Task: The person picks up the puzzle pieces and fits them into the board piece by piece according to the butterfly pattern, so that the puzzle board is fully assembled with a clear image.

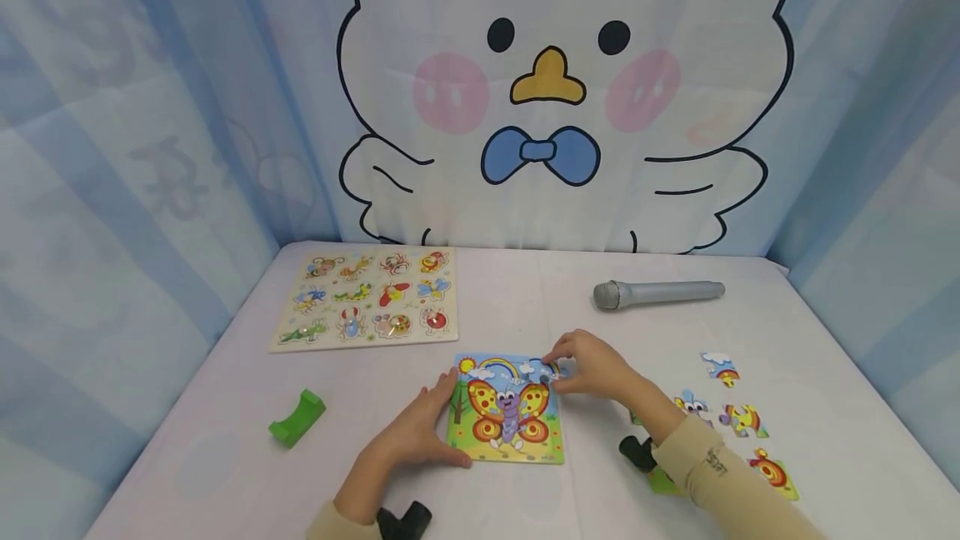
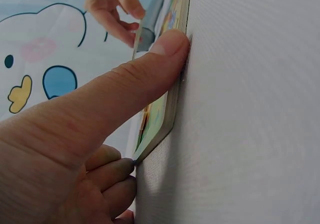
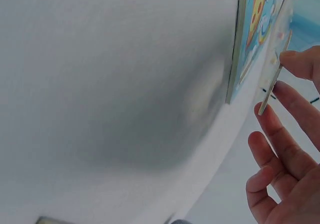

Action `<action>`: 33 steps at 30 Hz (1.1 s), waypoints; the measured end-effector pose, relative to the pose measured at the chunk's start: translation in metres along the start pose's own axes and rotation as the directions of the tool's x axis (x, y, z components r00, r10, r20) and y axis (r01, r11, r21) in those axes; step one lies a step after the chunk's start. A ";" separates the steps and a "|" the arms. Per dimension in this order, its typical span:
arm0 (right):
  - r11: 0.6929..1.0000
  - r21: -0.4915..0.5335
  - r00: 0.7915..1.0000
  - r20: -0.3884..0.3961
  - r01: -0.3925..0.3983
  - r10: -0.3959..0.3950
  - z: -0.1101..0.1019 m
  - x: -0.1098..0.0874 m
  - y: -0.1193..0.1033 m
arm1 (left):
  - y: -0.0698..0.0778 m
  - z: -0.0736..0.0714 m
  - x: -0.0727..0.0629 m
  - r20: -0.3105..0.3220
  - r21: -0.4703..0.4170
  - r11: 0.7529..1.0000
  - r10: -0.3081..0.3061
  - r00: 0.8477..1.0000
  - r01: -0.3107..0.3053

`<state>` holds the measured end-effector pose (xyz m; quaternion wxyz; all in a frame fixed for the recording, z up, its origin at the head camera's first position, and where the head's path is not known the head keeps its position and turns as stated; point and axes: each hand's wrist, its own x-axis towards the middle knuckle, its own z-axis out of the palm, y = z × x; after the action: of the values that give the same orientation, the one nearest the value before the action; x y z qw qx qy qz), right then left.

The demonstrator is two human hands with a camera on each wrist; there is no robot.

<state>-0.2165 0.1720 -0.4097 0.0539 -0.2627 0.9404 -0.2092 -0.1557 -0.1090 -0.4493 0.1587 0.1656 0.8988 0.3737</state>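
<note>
A square butterfly puzzle board point(image 1: 510, 432) lies flat on the table in the head view. My left hand point(image 1: 420, 432) holds it at the left side, thumb against the near edge and fingers along the left edge; the left wrist view shows that thumb point(image 2: 135, 74) on the board's rim. Over the board's far right corner, my right hand point(image 1: 596, 367) pinches a thin puzzle piece point(image 3: 274, 82) between thumb and fingers. In the right wrist view the piece is tilted and apart from the board, seen nearly edge-on, so its picture is mostly hidden.
Several loose puzzle pieces point(image 1: 742, 421) lie at the right, some partly behind the right forearm. A grey microphone point(image 1: 660, 294) rests at the back right. An insect peg board point(image 1: 367, 300) lies at the back left, with a green arched block point(image 1: 298, 419) nearer.
</note>
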 end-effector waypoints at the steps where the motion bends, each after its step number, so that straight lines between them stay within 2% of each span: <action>1: 1.000 -0.002 1.000 0.006 0.000 0.000 0.002 0.002 -0.003 | 0.000 0.000 0.000 0.000 0.002 1.000 0.001 1.000 -0.001; 9: 0.998 -0.010 0.998 0.019 0.058 -0.058 0.012 0.017 -0.017 | 0.000 0.000 0.000 0.002 -0.005 1.000 -0.007 1.000 0.007; 15: 0.999 0.011 0.998 0.040 0.043 -0.043 0.020 0.026 -0.024 | 0.000 -0.001 0.000 0.010 -0.014 1.000 -0.002 1.000 0.002; 20: 0.998 -0.001 0.997 0.046 0.062 -0.062 0.026 0.032 -0.027 | -0.001 -0.001 0.000 0.015 -0.020 1.000 0.002 1.000 -0.002; 33: 0.999 -0.030 0.996 0.083 0.035 -0.032 0.029 0.040 -0.034 | 0.000 -0.002 -0.001 0.011 -0.009 1.000 0.009 1.000 -0.009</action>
<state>-0.2281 0.1141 -0.4212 0.0852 -0.2877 0.9359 -0.1843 -0.1561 -0.1108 -0.4478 0.1628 0.1710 0.8953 0.3777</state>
